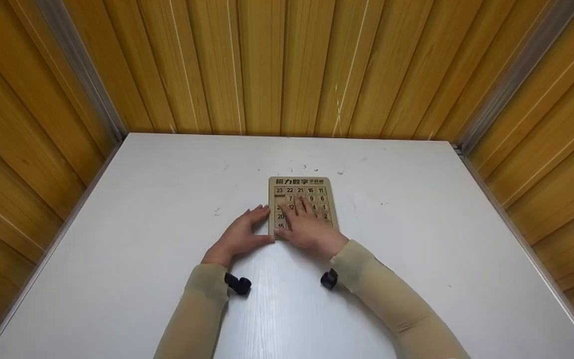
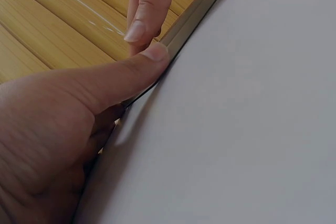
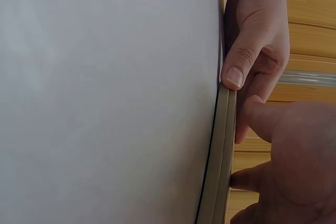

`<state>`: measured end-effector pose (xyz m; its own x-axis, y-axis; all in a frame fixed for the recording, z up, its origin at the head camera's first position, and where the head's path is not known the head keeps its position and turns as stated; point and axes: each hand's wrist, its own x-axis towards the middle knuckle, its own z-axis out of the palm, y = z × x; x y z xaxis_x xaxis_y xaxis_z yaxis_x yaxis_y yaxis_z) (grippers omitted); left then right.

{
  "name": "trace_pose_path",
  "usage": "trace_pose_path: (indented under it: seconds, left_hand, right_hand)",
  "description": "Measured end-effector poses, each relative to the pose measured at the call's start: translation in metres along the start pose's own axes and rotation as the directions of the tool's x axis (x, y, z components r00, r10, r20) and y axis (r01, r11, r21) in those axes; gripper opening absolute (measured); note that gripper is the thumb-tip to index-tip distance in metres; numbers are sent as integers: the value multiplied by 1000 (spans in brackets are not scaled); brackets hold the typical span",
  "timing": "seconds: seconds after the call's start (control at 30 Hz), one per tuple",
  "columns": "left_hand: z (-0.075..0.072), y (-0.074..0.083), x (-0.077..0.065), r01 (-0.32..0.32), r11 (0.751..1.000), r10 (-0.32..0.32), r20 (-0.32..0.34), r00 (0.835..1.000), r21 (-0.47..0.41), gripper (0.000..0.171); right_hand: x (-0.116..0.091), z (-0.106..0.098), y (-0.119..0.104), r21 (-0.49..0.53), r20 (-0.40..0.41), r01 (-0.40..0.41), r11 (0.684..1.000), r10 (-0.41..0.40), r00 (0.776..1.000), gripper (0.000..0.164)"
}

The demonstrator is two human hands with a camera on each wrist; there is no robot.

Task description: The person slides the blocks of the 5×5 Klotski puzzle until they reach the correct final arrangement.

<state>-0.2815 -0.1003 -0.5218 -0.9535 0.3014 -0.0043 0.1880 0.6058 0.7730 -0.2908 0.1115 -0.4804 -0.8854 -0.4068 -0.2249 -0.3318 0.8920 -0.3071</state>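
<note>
Number board [image 1: 312, 182]: midway between the worktop's [image 1: 117, 279] left and right edges
Left hand [image 1: 241, 233]: thumb apart from fingers — around board's near-left corner
Right hand [image 1: 312, 230]: fingers spread — over numbered tiles [image 1: 322, 198]

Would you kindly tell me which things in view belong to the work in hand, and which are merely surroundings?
In the work:
- number puzzle board
- number tiles

Surroundings:
- white tabletop
- wood-look panel walls
- black wrist cameras

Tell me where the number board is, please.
In the head view, the number board lies near the middle of the white table, the left hand at its left edge and the right hand over its tiles.
</note>
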Motion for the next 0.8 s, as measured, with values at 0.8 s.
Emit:
trace_pose_path:
  seconds: [0.8]
  left_hand:
    - [0, 4, -1, 31, 999, -31, 8, 999, 13, 81]
  right_hand:
    - [48, -14, 7, 39, -43, -62, 997, 64, 997, 80]
